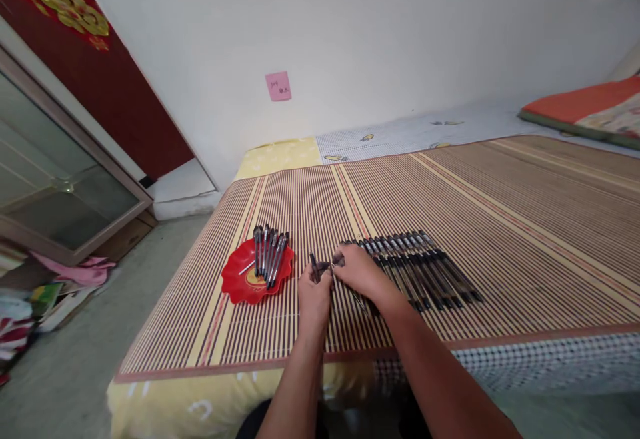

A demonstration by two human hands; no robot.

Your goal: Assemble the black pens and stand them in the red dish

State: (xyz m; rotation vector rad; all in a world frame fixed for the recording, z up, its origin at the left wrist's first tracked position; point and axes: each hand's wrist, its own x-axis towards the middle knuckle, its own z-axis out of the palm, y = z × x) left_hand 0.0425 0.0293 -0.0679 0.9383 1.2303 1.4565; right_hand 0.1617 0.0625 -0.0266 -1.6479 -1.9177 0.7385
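Note:
My left hand point(316, 289) is closed around a dark pen point(314, 264), whose black end sticks up above the fingers. Close by on the right, my right hand point(357, 269) has its fingers pinched together near the left fingertips; what they hold, if anything, is too small to make out. To the right of it, partly behind my forearm, a row of several black-capped pens point(415, 269) lies side by side on the striped mat point(280, 332). Left of my hands, a red plate point(233, 276) with a wavy rim carries several clear pens point(273, 252) and a thin white stick point(247, 268).
The mat covers a bed with a yellow cloth edge point(165, 406). Folded orange bedding point(575, 107) lies at the far right. A pink note point(279, 86) is stuck on the white wall. On the left stand a glass-fronted cabinet point(60, 179) and floor clutter point(60, 292).

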